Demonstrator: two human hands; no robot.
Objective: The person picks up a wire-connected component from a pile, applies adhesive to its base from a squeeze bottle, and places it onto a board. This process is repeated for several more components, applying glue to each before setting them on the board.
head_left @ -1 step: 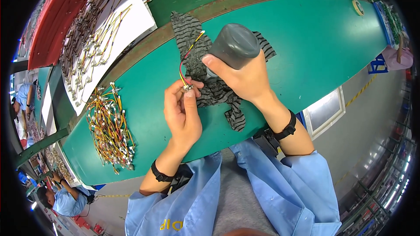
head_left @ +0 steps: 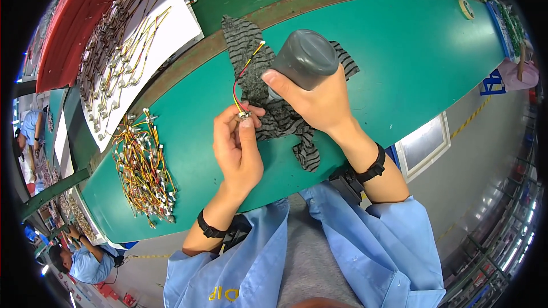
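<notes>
Between thumb and fingertips, my left hand [head_left: 237, 151] pinches the small metal end part of a wire harness [head_left: 236, 86]. Its red, yellow and black wires rise away from me to a white plug. My right hand [head_left: 321, 102] is wrapped round a dark grey bottle [head_left: 302, 60], held tilted with its broad end toward me. The bottle's other end points down near the left fingertips and is mostly hidden by my right hand. Under both hands lies a grey and black striped cloth [head_left: 242, 37], spread on the green table [head_left: 399, 51].
A heap of similar wire harnesses [head_left: 144, 171] lies at the table's left. Beyond it, more harnesses rest on a white board [head_left: 165, 34] beside red trays [head_left: 74, 34]. A tape roll [head_left: 467, 9] sits at the far right. Co-workers [head_left: 91, 262] are at the left edge.
</notes>
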